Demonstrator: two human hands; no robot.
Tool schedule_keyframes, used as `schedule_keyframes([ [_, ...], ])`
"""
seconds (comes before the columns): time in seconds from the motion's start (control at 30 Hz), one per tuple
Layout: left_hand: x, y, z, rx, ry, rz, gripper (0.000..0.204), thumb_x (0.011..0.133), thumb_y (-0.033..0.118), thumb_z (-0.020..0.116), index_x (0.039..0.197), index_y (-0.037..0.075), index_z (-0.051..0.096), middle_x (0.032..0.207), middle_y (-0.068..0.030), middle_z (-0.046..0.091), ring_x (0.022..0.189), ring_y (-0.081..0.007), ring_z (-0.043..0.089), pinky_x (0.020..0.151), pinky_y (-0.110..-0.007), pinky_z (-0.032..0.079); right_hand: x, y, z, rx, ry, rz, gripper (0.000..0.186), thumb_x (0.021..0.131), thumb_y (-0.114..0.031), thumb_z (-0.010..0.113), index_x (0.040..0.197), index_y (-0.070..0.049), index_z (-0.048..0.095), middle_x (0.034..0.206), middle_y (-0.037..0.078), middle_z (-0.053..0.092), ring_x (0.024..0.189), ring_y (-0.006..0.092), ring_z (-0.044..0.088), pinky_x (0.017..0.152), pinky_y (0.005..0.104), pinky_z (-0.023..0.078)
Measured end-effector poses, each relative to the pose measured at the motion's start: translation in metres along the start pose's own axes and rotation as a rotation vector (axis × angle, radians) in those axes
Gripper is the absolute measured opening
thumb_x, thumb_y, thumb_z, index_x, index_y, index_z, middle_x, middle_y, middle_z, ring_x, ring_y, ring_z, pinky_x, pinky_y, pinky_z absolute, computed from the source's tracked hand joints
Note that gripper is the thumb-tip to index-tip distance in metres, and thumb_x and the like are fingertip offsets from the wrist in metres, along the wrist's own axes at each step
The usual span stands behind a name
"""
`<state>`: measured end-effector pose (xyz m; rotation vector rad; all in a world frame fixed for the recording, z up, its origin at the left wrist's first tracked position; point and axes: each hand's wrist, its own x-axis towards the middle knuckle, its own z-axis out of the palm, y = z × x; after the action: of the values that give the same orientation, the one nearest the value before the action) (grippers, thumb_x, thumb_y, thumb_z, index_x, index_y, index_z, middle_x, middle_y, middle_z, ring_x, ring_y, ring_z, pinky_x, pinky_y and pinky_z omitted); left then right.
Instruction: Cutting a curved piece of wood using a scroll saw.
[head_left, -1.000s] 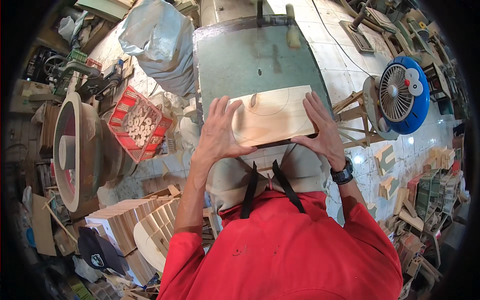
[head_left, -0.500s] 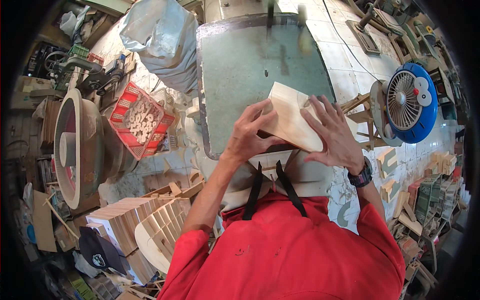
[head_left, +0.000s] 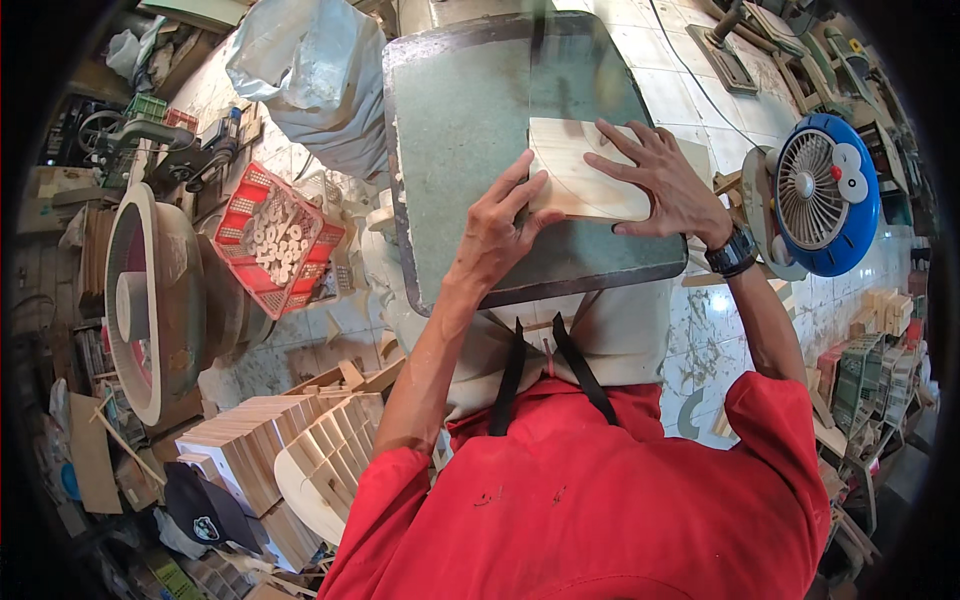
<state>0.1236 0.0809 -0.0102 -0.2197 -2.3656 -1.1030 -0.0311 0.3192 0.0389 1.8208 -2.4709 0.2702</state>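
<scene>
A pale wooden block (head_left: 578, 162) with a curved line marked on its top lies on the green metal saw table (head_left: 450, 130). Its far left corner meets the thin upright saw blade (head_left: 531, 85). My left hand (head_left: 497, 222) holds the block's near left corner, with fingers along the left edge and thumb at the near edge. Across the right part of the block, my right hand (head_left: 675, 185) grips it, fingers spread over the top and thumb by the near edge. Both hands are on the near side of the blade.
Left of the table stand a grey plastic sack (head_left: 315, 90), a red crate (head_left: 270, 240) of small wooden pieces and a large wheel-shaped machine part (head_left: 150, 300). Stacked boards (head_left: 245, 440) sit at lower left. A blue fan (head_left: 825, 195) stands at right.
Both hands have moved the block away from my body, up to the blade. The block has turned, so its near edge now runs nearly level across the table.
</scene>
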Motion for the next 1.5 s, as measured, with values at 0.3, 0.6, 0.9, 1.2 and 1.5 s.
schedule_keyframes([
  [0.3,0.003,-0.003,0.002,-0.039,-0.009,-0.048,0.049,0.081,0.017,0.083,0.125,0.001,0.065,0.142,-0.0220,0.055,0.122,-0.0385,0.062,0.098,-0.041,0.056,0.002,0.005,0.003,0.018,0.020,0.001,0.092,0.067,-0.055,0.078,0.151,-0.032,0.049,0.165,0.009,0.032,0.132,0.0394,0.043,0.108,0.0543,0.032],
  [0.6,0.002,-0.006,0.004,-0.015,0.024,-0.049,0.049,0.082,0.020,0.083,0.125,0.004,0.067,0.142,-0.0155,0.059,0.113,-0.0305,0.067,0.095,-0.039,0.057,0.006,0.009,0.003,0.054,0.034,-0.031,0.086,0.068,-0.055,0.078,0.147,-0.032,0.053,0.163,0.008,0.036,0.133,0.0410,0.042,0.106,0.0562,0.035],
  [0.9,0.004,-0.003,0.005,-0.023,0.035,-0.058,0.045,0.084,0.019,0.082,0.123,0.002,0.067,0.141,-0.0174,0.059,0.112,-0.0307,0.068,0.091,-0.038,0.059,0.007,0.011,0.001,0.057,0.051,-0.055,0.079,0.068,-0.053,0.079,0.142,-0.033,0.059,0.162,0.003,0.038,0.132,0.0423,0.042,0.107,0.0577,0.036],
  [1.2,0.003,-0.002,0.005,0.028,0.013,-0.043,0.050,0.084,0.019,0.081,0.126,0.000,0.062,0.143,-0.0213,0.054,0.115,-0.0375,0.065,0.094,-0.042,0.057,0.009,0.009,-0.004,0.054,0.037,-0.061,0.077,0.069,-0.051,0.079,0.141,-0.032,0.060,0.162,0.002,0.038,0.129,0.0394,0.043,0.103,0.0544,0.039],
  [1.5,0.002,-0.001,0.003,0.077,-0.020,-0.031,0.055,0.081,0.017,0.083,0.127,0.000,0.060,0.142,-0.0197,0.055,0.120,-0.0374,0.062,0.097,-0.042,0.056,0.005,0.000,0.002,0.051,0.045,-0.025,0.079,0.071,-0.055,0.078,0.143,-0.032,0.056,0.163,0.005,0.036,0.132,0.0453,0.042,0.106,0.0583,0.035],
])
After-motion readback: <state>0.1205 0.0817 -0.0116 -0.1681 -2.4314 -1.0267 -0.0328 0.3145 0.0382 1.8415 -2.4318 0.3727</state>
